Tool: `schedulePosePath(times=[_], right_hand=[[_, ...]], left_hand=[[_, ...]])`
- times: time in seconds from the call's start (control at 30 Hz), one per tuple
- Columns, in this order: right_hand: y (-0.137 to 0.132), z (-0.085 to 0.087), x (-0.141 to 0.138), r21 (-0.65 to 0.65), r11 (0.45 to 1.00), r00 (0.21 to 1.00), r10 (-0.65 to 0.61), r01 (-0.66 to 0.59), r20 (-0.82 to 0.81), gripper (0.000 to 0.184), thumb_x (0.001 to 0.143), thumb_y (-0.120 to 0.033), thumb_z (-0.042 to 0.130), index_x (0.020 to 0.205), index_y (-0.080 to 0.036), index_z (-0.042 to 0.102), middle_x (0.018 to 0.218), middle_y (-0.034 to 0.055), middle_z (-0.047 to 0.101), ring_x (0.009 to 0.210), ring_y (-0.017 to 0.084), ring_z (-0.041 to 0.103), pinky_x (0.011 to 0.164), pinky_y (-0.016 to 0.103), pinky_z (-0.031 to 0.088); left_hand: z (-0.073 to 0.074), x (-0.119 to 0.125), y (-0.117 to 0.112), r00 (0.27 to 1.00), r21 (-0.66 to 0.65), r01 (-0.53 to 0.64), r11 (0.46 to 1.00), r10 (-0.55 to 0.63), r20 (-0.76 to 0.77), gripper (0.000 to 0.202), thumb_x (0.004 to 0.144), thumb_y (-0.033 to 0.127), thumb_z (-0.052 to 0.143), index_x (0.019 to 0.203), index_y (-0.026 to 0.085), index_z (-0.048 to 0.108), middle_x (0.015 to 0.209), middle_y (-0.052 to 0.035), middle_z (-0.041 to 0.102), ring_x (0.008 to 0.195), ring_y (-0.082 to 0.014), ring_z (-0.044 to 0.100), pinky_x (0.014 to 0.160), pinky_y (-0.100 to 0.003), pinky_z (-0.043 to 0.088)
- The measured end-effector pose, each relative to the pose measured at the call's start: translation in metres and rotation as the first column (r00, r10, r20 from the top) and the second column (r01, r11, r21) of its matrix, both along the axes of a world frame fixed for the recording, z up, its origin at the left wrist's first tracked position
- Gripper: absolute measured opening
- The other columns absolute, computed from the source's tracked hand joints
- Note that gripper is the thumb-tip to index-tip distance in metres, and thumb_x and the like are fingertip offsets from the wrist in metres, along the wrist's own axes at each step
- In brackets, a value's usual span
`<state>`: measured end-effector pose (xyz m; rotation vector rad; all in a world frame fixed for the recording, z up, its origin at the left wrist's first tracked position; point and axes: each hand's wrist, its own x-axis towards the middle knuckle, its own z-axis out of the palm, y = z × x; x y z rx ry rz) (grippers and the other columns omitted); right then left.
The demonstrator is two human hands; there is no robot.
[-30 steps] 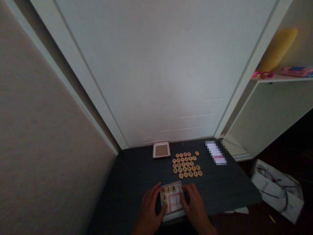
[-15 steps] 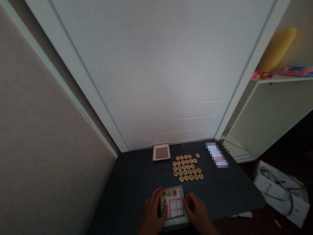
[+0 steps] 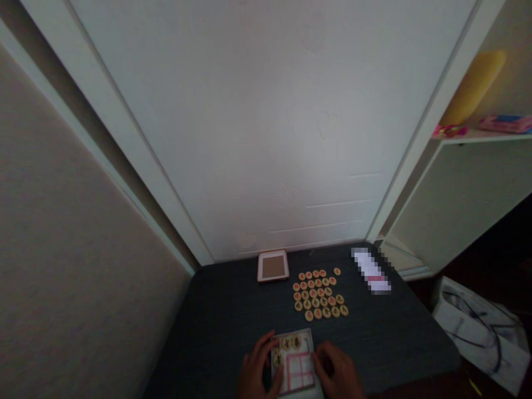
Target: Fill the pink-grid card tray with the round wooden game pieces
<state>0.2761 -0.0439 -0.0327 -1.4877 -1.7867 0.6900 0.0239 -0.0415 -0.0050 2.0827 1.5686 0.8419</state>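
With the shallow box (image 3: 306, 333) as the clock's centre, near the close edge of the dark tabletop (image 3: 224, 310), the left hand (image 3: 256, 370) at nine grasps its side, thumb inside, while the tray with a brown panel (image 3: 273, 267) lies toward half past eleven. The box contains four round pieces (image 3: 286, 343) and pink lines; loose discs (image 3: 320, 292) lie in rough rows toward one, and the curled right hand (image 3: 337, 370) touches the rim at three, though whether it grips I cannot tell. A pixelated object (image 3: 371, 270) lies between one and two.
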Motion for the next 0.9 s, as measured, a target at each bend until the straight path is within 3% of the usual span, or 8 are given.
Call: schedulePosePath(times=[0.17,0.33,0.7,0.8,0.9], right_hand=[[0.0,0.0,0.001,0.014,1.0,0.999,0.01,-0.011,0.032,0.037,0.099,-0.049,0.046,0.08,-0.023,0.065,0.07,0.0031,0.068,0.063,0.016,0.064,0.061,0.023,0.049],[0.001,0.002,0.001,0.038,0.999,1.0,0.002,-0.003,0.031,0.036,0.099,-0.048,0.046,0.081,-0.023,0.066,0.071,0.0037,0.07,0.064,0.017,0.066,0.062,0.023,0.05],[0.002,0.007,0.0,-0.015,1.0,0.999,-0.002,0.002,-0.043,0.041,0.1,-0.052,0.043,0.085,-0.023,0.068,0.072,0.0041,0.071,0.064,0.017,0.067,0.062,0.023,0.051],[0.003,0.006,0.001,-0.015,1.0,0.999,0.006,-0.006,-0.047,0.039,0.099,-0.053,0.046,0.084,-0.024,0.068,0.07,0.003,0.071,0.063,0.017,0.067,0.061,0.022,0.05],[0.003,0.008,0.001,-0.016,1.0,0.997,0.001,-0.002,-0.072,0.04,0.097,-0.055,0.048,0.083,-0.023,0.068,0.069,0.0021,0.07,0.063,0.017,0.066,0.061,0.022,0.049]], left_hand=[[-0.007,-0.004,0.0,1.0,-0.046,0.02,0.999,-0.019,0.014,0.042,0.088,0.03,0.058,0.13,0.031,0.062,0.141,-0.0103,0.062,0.113,-0.0289,0.068,0.093,-0.049,0.056],[-0.015,-0.003,-0.001,1.0,-0.008,-0.026,1.0,0.026,0.01,0.045,0.083,0.028,0.06,0.127,0.031,0.063,0.141,-0.01,0.061,0.119,-0.0316,0.064,0.096,-0.054,0.053],[-0.006,-0.001,0.0,1.0,-0.013,0.019,1.0,-0.019,-0.005,0.04,0.086,0.029,0.058,0.126,0.031,0.064,0.143,-0.0106,0.059,0.109,-0.0285,0.069,0.091,-0.05,0.056],[-0.007,0.0,0.0,0.999,0.004,-0.033,0.999,0.033,0.001,0.039,0.085,0.029,0.057,0.123,0.03,0.066,0.141,-0.0105,0.061,0.116,-0.031,0.066,0.094,-0.053,0.054],[-0.008,-0.002,0.001,1.0,0.004,-0.005,1.0,0.005,-0.001,0.039,0.086,0.029,0.057,0.124,0.03,0.066,0.141,-0.0101,0.061,0.121,-0.0309,0.064,0.097,-0.053,0.053]])
